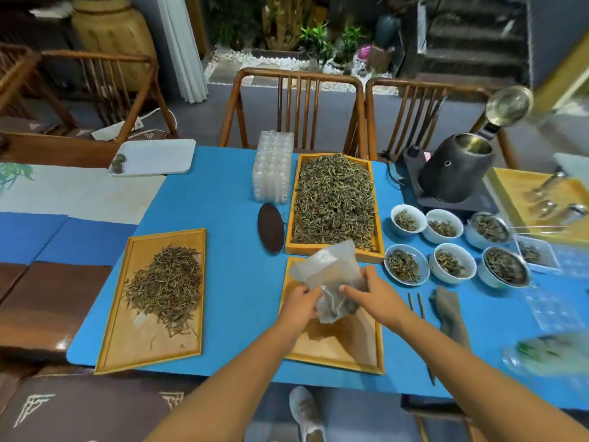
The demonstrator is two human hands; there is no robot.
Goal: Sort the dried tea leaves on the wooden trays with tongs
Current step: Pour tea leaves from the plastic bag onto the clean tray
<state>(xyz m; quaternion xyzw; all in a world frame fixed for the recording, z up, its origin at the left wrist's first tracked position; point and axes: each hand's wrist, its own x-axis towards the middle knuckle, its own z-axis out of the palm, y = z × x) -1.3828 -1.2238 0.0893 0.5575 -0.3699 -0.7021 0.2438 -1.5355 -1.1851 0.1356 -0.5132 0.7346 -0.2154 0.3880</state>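
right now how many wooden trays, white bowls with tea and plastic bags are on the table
wooden trays: 3
white bowls with tea: 6
plastic bag: 1, held by both hands
total: 10

Both bare forearms reach forward. The left hand [299,303] and right hand [371,293] pinch the translucent plastic bag [331,275] from either side.

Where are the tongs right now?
In the head view the tongs lie untouched on the blue cloth, just right of the near wooden tray and the right hand.
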